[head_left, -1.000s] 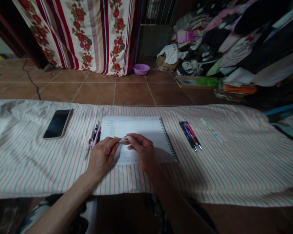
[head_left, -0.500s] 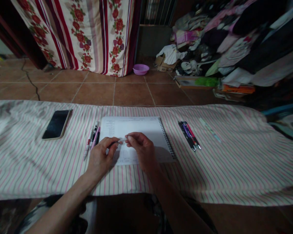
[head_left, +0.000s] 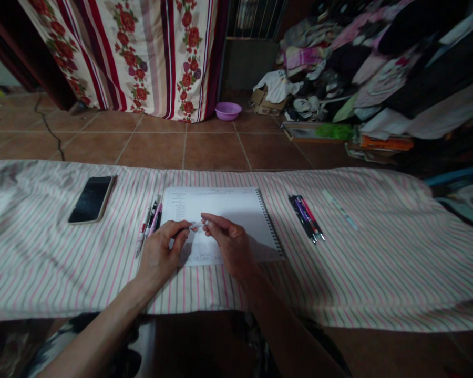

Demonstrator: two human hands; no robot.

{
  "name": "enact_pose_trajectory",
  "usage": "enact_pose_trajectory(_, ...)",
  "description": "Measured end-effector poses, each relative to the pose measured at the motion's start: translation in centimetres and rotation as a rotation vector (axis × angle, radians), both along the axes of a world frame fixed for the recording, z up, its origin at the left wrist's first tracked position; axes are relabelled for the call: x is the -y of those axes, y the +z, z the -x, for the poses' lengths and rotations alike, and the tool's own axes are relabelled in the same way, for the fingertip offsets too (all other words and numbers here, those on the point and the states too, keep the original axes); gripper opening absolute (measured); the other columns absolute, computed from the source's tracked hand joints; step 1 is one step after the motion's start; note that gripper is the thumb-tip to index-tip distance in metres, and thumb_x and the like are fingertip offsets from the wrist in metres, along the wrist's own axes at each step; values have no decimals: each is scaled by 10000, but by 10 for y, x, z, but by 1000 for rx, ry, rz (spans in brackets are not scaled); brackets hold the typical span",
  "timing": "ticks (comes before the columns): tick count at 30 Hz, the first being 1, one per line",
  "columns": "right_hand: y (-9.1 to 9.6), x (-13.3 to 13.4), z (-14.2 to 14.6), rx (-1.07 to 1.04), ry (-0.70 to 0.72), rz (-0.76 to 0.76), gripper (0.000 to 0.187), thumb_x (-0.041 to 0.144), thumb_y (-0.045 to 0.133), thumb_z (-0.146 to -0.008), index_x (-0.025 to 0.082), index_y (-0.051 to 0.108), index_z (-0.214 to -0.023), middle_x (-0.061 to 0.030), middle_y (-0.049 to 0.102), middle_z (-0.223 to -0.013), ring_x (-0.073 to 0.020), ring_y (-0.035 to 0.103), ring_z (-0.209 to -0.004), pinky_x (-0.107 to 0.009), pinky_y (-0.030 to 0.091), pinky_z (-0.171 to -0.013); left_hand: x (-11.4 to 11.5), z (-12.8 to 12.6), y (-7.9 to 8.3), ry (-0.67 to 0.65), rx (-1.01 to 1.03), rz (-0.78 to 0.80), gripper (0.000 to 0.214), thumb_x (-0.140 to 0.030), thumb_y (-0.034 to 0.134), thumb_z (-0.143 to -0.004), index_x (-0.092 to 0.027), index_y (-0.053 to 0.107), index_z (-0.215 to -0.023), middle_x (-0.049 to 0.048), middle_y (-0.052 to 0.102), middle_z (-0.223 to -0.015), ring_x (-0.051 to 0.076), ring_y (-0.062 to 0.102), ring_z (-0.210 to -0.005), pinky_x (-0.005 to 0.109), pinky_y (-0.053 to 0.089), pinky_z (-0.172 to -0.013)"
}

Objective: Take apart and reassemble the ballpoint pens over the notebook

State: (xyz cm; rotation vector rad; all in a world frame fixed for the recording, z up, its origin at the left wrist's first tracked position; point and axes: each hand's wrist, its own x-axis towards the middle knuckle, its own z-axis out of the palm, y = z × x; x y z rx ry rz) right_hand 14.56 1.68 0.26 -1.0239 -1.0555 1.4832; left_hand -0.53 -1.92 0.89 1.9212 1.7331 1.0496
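Above an open spiral notebook (head_left: 224,203), both hands meet at a slim, pale pen (head_left: 197,225), mostly covered by fingers. My left hand (head_left: 162,251) pinches its left end between thumb and fingers. At the other end, my right hand (head_left: 233,245) is closed with thumb and fingertips around the tip, its index finger lifted a little. Several pens (head_left: 153,218) lie along the notebook's left edge, partly behind my left hand. To the right of the notebook sits a group of dark, purple and red pens (head_left: 305,218), with a light blue-green pen (head_left: 340,210) farther right.
A phone (head_left: 92,200) lies at the left on the striped cloth (head_left: 382,252). Beyond it, a purple basin (head_left: 227,111) stands on the tiled floor (head_left: 153,149) near a floral curtain (head_left: 150,58). Clothes (head_left: 307,58) are heaped at the back right.
My right index finger has lifted and straightened slightly off the pen. Both hands stay over the notebook, and the things around them lie as before.
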Motion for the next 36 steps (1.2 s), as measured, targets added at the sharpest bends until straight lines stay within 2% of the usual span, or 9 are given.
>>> enact_pose_trajectory(4, -2, 0, 2, -19, -8, 8, 184, 234, 626, -697, 224, 699, -866, 1, 697, -790, -94, 612, -661, -231, 488, -656, 1, 0, 0, -24, -76, -33, 194, -223, 462, -838, -187, 606, -962, 47, 663, -928, 172, 615, -865, 314, 479, -773)
enact_pose_trajectory(10, 1, -2, 2, -50, -60, 63, 154, 232, 651, -666, 198, 640, -816, -5, 694, -777, -110, 636, -644, -210, 462, -545, 2, -1, 1, -29, -142, -76, 182, -216, 460, -841, -195, 600, -954, 44, 664, -899, 170, 621, -835, 311, 489, -744)
enact_pose_trajectory(16, 5, -1, 3, -9, -54, 20, 69, 240, 639, -676, 190, 633, -724, 0, 677, -691, -124, 638, -652, -225, 466, -562, 0, -2, 1, -35, -150, -75, 180, -222, 458, -843, -197, 597, -955, 49, 667, -918, 171, 620, -842, 320, 490, -760)
enact_pose_trajectory(26, -3, -3, 4, 17, -92, 21, 93, 249, 652, -655, 188, 636, -724, 17, 652, -631, -107, 607, -601, -209, 461, -528, 1, -2, 1, -30, -148, -55, 186, -218, 457, -839, -194, 605, -949, 49, 669, -918, 171, 621, -841, 310, 489, -756)
enact_pose_trajectory(32, 1, 0, 5, -5, -112, 7, 114, 239, 654, -657, 203, 640, -764, 16, 673, -689, -114, 623, -623, -216, 483, -534, 0, -2, 1, -33, -154, -58, 191, -229, 449, -842, -196, 600, -954, 51, 666, -903, 174, 622, -830, 318, 489, -757)
enact_pose_trajectory(36, 3, 1, 5, 36, -92, 12, 130, 255, 638, -678, 206, 672, -793, 6, 684, -645, -131, 627, -613, -251, 501, -560, 1, -3, 0, -29, -145, -62, 187, -227, 449, -842, -205, 598, -953, 49, 666, -914, 173, 621, -834, 313, 486, -760)
